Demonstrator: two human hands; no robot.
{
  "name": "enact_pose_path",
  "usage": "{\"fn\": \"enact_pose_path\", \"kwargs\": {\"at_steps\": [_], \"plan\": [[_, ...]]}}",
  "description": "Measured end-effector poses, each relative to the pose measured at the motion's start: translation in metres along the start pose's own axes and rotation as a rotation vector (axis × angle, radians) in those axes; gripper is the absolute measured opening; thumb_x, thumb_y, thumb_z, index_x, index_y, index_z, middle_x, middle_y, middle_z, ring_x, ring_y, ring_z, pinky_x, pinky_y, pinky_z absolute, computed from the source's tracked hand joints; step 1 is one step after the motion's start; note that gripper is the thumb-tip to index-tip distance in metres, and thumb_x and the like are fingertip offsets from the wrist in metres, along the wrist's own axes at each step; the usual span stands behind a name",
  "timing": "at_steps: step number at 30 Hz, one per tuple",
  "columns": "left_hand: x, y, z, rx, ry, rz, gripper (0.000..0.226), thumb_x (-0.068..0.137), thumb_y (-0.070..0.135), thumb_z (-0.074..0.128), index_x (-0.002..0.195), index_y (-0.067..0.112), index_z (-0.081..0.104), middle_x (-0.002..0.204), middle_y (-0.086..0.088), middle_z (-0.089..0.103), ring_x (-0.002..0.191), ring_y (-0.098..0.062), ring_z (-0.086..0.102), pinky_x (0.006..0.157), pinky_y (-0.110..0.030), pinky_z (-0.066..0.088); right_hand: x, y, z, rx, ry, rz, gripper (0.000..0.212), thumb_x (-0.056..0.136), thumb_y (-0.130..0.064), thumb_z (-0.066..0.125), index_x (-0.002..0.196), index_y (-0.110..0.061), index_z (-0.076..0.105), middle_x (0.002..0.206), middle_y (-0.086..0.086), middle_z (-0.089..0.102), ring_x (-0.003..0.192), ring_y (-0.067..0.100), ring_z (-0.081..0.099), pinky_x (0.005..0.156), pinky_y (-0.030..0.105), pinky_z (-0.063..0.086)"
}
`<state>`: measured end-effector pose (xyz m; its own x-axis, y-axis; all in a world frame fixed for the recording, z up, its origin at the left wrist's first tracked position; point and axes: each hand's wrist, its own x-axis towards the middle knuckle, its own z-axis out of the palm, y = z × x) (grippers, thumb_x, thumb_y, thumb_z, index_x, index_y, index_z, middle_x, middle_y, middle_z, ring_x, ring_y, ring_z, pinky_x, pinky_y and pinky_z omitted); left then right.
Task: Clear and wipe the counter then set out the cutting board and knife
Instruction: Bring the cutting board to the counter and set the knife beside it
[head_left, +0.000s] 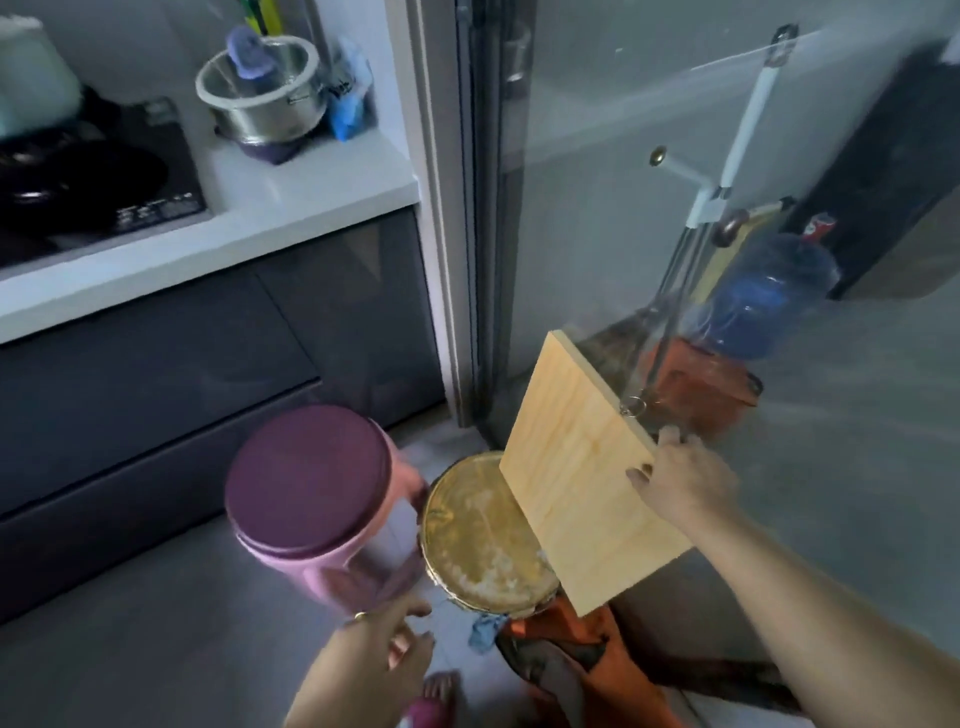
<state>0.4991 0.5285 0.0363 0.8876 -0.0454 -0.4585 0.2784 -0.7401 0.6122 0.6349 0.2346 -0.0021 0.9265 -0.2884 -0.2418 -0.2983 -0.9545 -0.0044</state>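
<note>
A pale wooden cutting board (576, 478) is held tilted above the floor, beside a grey glass door. My right hand (680, 480) grips its right edge, fingers over the top face, near a small metal ring at the board's rim. My left hand (384, 660) hangs low at the bottom centre, fingers loosely spread and holding nothing, just in front of a pink container. The white counter (291, 192) is at the upper left. No knife is visible.
On the floor stand a pink container with a maroon lid (311, 483) and a round gold-lidded tin (483, 535). A steel pot (262, 93) sits on the counter by a black cooktop (104, 182). A blue water jug (763, 296) and orange bag (701, 384) lie behind the glass.
</note>
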Motion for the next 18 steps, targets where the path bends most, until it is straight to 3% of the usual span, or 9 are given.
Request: {"fn": "enact_pose_path", "kwargs": {"at_steps": [4,7,10,13,15,18], "plan": [[-0.027,-0.011,0.011,-0.057,0.091,-0.111,0.019,0.082,0.027,0.057,0.088,0.044,0.051,0.071,0.013,0.059,0.065,0.004,0.056,0.064,-0.007,0.039,0.015,0.000,0.014,0.002,-0.014,-0.076,0.045,0.082,-0.047,0.057,0.091,-0.014,0.027,0.105,0.013,0.063,0.097,0.033,0.062,0.060,0.032,0.040],[-0.051,-0.019,0.017,-0.083,0.149,-0.164,0.020,0.082,0.028,0.057,0.086,0.045,0.048,0.073,0.010,0.061,0.072,-0.002,0.057,0.076,-0.020,0.045,0.012,-0.006,0.020,-0.041,-0.065,-0.105,0.039,0.085,-0.044,0.053,0.100,-0.012,0.035,0.109,0.014,0.065,0.101,0.034,0.062,0.065,0.032,0.039],[-0.075,-0.032,0.020,-0.115,0.237,-0.192,0.015,0.082,0.030,0.056,0.094,0.039,0.055,0.072,0.009,0.061,0.063,0.000,0.054,0.075,-0.020,0.045,-0.006,-0.027,0.012,-0.044,-0.049,-0.185,0.032,0.087,-0.040,0.053,0.095,-0.012,0.040,0.110,0.014,0.065,0.100,0.033,0.062,0.062,0.029,0.036],[-0.096,-0.050,0.016,-0.160,0.343,-0.210,0.021,0.082,0.030,0.056,0.103,0.033,0.057,0.070,0.010,0.059,0.062,0.000,0.052,0.073,-0.019,0.044,-0.037,-0.057,-0.021,-0.046,0.016,-0.276,0.031,0.088,-0.040,0.053,0.085,-0.015,0.036,0.092,0.009,0.062,0.086,0.031,0.061,0.052,0.027,0.031],[-0.107,-0.062,0.011,-0.216,0.409,-0.226,0.023,0.082,0.028,0.057,0.105,0.031,0.057,0.069,0.013,0.059,0.066,-0.001,0.054,0.075,-0.023,0.046,-0.066,-0.073,-0.051,-0.058,0.043,-0.355,0.031,0.087,-0.043,0.052,0.083,-0.016,0.037,0.080,0.005,0.054,0.082,0.030,0.060,0.054,0.028,0.036],[-0.121,-0.086,0.001,-0.300,0.510,-0.243,0.030,0.082,0.030,0.057,0.112,0.028,0.054,0.078,0.010,0.060,0.076,-0.014,0.056,0.080,-0.030,0.047,-0.118,-0.098,-0.098,-0.039,0.056,-0.520,0.033,0.086,-0.045,0.053,0.083,-0.014,0.041,0.077,0.001,0.056,0.078,0.028,0.061,0.060,0.033,0.047]]}}
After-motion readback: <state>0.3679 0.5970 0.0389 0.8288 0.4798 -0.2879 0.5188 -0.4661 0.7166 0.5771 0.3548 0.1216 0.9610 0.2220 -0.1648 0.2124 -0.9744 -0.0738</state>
